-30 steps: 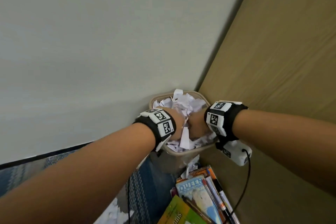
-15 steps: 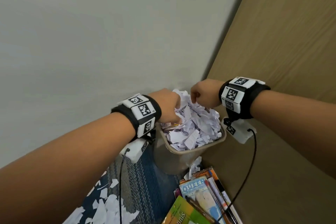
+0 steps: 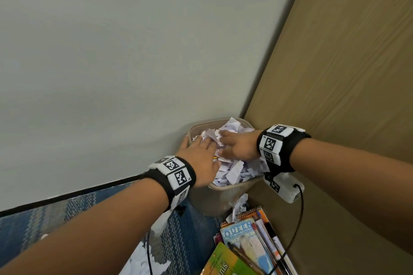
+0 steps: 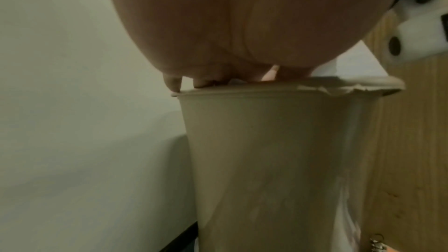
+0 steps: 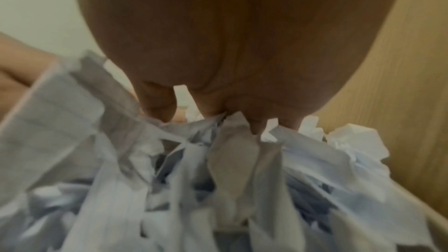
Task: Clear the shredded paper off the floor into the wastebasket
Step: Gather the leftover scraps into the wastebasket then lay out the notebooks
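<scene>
The pale grey-green wall (image 3: 111,62) fills most of what I see, with a tan wood-grain panel (image 3: 346,73) meeting it in the corner on my right. Below, a blue patterned carpet (image 3: 183,236) runs along the wall's dark base strip.

In that corner stands the beige plastic wastebasket (image 3: 225,198), its mouth heaped above the rim with torn white paper shreds (image 3: 234,169). It looks overfull to me. Beside its base lies a stack of bright spiral notebooks and workbooks (image 3: 243,239), and more loose white scraps on the carpet (image 3: 143,263) near my left forearm, plus a crumpled piece (image 3: 240,205) caught between basket and books.

My left hand (image 3: 199,158) lies flat, fingers spread and straight, palm down on the heap; in the left wrist view the fingertips (image 4: 173,85) reach the far rim. My right hand (image 3: 237,147) is also palm down on the pile with fingers extended into the shreds, gripping nothing. Both carry black wristbands with printed square markers (image 3: 178,176).

I judge the step as packing the load down to make room. The shreds are feather-light, soft and springy: they will compress under flat palms but rebound, and strips on the edge could slide over the rim. Pressing evenly at the middle suits them better than pinching. For the scraps on the floor, I would scoop with both cupped hands from underneath, since single pieces slip away and drift. The thin-walled basket may tip if I push off-centre.
</scene>
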{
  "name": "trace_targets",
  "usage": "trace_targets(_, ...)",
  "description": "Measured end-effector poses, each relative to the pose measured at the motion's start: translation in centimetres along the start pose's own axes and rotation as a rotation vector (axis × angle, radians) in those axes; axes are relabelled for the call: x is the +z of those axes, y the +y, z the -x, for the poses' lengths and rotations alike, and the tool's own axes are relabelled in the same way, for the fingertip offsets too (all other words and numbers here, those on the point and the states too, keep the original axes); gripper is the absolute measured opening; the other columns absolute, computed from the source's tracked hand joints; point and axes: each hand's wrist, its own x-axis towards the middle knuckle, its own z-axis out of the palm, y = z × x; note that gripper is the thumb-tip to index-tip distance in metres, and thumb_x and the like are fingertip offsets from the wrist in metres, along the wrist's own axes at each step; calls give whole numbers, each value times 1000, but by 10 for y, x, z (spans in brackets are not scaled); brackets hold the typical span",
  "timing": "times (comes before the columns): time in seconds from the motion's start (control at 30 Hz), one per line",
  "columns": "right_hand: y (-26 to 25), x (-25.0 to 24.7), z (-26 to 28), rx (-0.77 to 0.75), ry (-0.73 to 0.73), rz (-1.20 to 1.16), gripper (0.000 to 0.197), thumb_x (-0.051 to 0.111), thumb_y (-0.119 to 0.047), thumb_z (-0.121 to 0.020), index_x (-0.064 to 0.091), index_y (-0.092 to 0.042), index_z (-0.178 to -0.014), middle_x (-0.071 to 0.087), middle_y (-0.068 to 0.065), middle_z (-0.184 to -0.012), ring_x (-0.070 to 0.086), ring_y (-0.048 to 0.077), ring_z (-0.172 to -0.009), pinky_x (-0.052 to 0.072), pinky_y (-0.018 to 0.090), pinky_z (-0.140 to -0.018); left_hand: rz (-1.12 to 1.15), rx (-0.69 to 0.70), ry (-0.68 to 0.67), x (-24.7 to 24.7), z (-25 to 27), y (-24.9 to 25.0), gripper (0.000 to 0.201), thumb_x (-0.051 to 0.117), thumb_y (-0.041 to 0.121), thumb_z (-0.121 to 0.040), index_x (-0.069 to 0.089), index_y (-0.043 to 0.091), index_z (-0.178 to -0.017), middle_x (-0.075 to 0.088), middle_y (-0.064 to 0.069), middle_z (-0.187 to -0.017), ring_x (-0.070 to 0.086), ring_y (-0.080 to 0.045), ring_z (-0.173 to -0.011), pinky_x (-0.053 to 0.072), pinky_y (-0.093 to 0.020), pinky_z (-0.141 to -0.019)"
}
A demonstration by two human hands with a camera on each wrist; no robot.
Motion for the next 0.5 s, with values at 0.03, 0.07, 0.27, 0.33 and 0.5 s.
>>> trace_targets(0.03,0,-3,4,-26,23,-48,49,39,-35,-102,40,-14,-146,28,7,-156,23,26,-144,19,33,-116,23,12,28,-1,0,0,58,30,40,-97,19,18,-150,16,-2,-159,14,-22,-146,4,-52,-117)
trace_targets(0.07,0,-6,7,-56,75,-103,44,43,-32,-101,47,-13,-140,37,6,-151,33,24,-139,23,26,-110,66,27,64,-2,0,1,55,34,34,-95,25,19,-148,23,-2,-156,20,-21,-144,6,-51,-117)
trace_targets(0.27,8,-39,26,-4,347,-287,39,46,-6,-84,68,-28,-107,60,-5,-133,55,18,-119,43,26,-96,237,-5,340,-27,2,-5,43,45,16,-85,49,22,-127,51,-1,-130,46,-23,-121,28,-40,-104)
trace_targets(0.33,3,-47,39,-4,439,-308,37,43,-4,-80,70,-26,-91,72,-3,-104,65,16,-98,51,31,-89,271,-42,458,-34,2,-14,34,45,13,-85,55,21,-116,53,-3,-120,48,-26,-114,33,-40,-97)
trace_targets(0.5,-21,-21,87,-149,292,-528,21,51,-5,-79,68,-16,-73,69,1,-64,63,14,-56,52,27,-60,444,-194,695,-23,8,-59,23,39,6,-84,56,14,-95,55,-12,-103,52,-33,-98,43,-44,-89)
